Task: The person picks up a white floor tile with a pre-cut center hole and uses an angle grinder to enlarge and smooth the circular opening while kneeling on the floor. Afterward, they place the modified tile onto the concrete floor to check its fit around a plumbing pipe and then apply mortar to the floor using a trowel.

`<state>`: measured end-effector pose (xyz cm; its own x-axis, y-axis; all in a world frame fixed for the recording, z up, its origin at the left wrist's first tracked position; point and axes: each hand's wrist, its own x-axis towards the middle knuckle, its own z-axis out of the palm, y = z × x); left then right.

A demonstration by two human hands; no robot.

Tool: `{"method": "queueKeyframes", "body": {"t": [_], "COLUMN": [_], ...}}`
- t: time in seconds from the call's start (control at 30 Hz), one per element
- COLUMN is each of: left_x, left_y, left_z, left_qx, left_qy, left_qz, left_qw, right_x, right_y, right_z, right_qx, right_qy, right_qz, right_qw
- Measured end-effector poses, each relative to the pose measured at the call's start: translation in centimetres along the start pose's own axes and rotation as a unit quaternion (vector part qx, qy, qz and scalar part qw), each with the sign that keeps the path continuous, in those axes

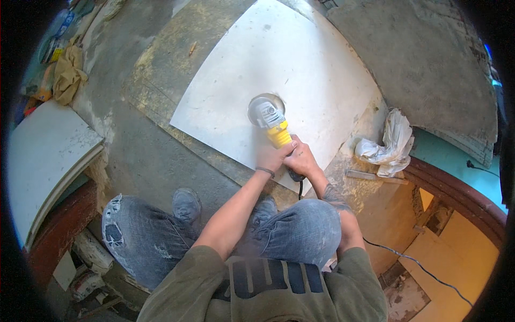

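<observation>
Both of my hands are closed around the yellow body of an angle grinder (278, 132). My left hand (270, 159) grips from the left side and is slightly blurred. My right hand (301, 160) wraps the rear of the body, where a black cord comes out. The grinder's grey head points away from me, over a large white sheet (225, 102). A round grey shape surrounds the head; I cannot tell whether it is the spinning disc or a round cut in the sheet. Small specks lie on the sheet.
A crumpled white plastic bag (387, 145) lies to the right, with a flat hand tool (370, 176) beside it. Grey boards (413, 70) lean at the far right. White panels (51, 145) stand at left, below a brown cloth (68, 75). The black cord (418, 263) trails right.
</observation>
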<state>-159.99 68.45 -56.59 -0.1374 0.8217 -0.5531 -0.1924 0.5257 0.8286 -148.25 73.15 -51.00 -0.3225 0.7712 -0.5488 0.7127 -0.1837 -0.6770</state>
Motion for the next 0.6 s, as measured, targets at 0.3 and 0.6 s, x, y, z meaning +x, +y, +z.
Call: {"method": "queueKeyframes", "body": {"t": [0.3, 0.6], "left_x": [-0.45, -0.31], "left_y": [1.06, 0.43], "left_z": [-0.2, 0.07], "left_qx": [-0.028, -0.037], "left_qy": [-0.019, -0.013], "left_qz": [-0.032, 0.001], "left_qw": [0.999, 0.999], "right_x": [-0.19, -0.24], "right_y": [0.44, 0.31], "right_z": [0.33, 0.13], "right_qx": [0.01, 0.004], "right_qy": [0.009, 0.01], "right_qz": [0.013, 0.002], "right_qw": [1.0, 1.0]}}
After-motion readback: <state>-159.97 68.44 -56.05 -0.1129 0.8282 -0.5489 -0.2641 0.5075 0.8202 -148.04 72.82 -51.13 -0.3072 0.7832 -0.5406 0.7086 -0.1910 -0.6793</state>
